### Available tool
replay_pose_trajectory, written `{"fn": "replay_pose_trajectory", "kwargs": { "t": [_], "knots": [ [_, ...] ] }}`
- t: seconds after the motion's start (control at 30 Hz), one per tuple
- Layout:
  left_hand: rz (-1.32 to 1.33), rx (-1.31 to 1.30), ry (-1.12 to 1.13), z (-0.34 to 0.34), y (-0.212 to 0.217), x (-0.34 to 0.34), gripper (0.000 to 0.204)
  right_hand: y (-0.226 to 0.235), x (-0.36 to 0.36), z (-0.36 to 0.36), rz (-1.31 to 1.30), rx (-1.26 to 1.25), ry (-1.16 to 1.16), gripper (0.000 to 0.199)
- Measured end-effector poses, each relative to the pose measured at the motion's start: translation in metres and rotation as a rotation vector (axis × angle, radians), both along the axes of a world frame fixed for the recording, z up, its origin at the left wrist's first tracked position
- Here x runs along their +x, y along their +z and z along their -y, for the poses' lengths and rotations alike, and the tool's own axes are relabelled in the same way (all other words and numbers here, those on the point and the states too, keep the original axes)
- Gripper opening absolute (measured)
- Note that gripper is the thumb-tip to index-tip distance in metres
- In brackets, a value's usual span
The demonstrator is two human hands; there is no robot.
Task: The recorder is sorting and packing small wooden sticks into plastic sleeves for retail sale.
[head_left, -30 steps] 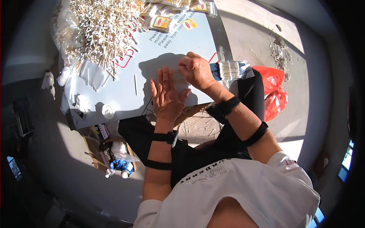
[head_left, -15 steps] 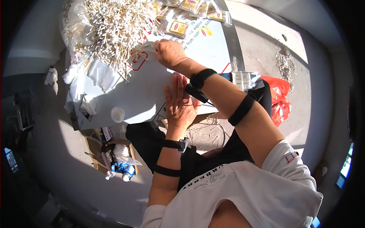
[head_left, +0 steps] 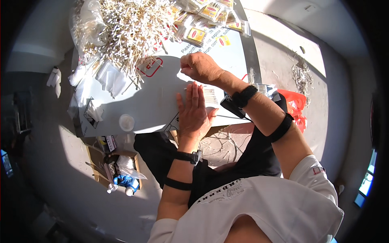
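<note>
On the table's pale printed sheet (head_left: 150,105), my left hand (head_left: 193,115) lies flat with its fingers stretched out. A row of cotton swabs (head_left: 210,96) lies side by side at its right, partly behind the fingers. Just beyond the left fingertips is my right hand (head_left: 202,67), its fingers curled and pressed together; what they hold, if anything, is hidden. A big loose heap of cotton swabs (head_left: 129,28) spreads over the far left, partly in a clear plastic bag (head_left: 92,22).
Packed swab bags (head_left: 196,35) lie at the back, with a small yellow card (head_left: 223,41) nearby. Empty clear bags (head_left: 110,79) and a round lid (head_left: 126,122) are on the left. A red plastic bag (head_left: 297,103) hangs at the right; a box (head_left: 137,162) stands below left.
My right hand has drawn back from the swab heap, moving right and slightly nearer. The swab row beside my left hand now shows from under the right arm. My left hand stays flat.
</note>
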State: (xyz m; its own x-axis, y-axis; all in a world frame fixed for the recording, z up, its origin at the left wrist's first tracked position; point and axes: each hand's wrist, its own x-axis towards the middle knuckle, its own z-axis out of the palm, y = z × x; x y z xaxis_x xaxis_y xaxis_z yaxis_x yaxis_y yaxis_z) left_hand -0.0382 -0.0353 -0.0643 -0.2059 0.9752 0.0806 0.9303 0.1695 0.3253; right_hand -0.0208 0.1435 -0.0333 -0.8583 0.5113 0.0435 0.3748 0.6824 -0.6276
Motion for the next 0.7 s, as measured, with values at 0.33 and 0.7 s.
{"fn": "replay_pose_trajectory", "kwargs": {
  "t": [0.33, 0.7],
  "knots": [
    [0.074, -0.024, -0.046, -0.001, -0.008, 0.003, 0.083, -0.024, -0.093, 0.0, 0.044, 0.158, -0.19, 0.018],
    [0.055, 0.02, 0.023, 0.0, -0.005, 0.001, 0.096, -0.004, -0.01, -0.048, 0.069, -0.538, -0.184, 0.015]
  ]
}}
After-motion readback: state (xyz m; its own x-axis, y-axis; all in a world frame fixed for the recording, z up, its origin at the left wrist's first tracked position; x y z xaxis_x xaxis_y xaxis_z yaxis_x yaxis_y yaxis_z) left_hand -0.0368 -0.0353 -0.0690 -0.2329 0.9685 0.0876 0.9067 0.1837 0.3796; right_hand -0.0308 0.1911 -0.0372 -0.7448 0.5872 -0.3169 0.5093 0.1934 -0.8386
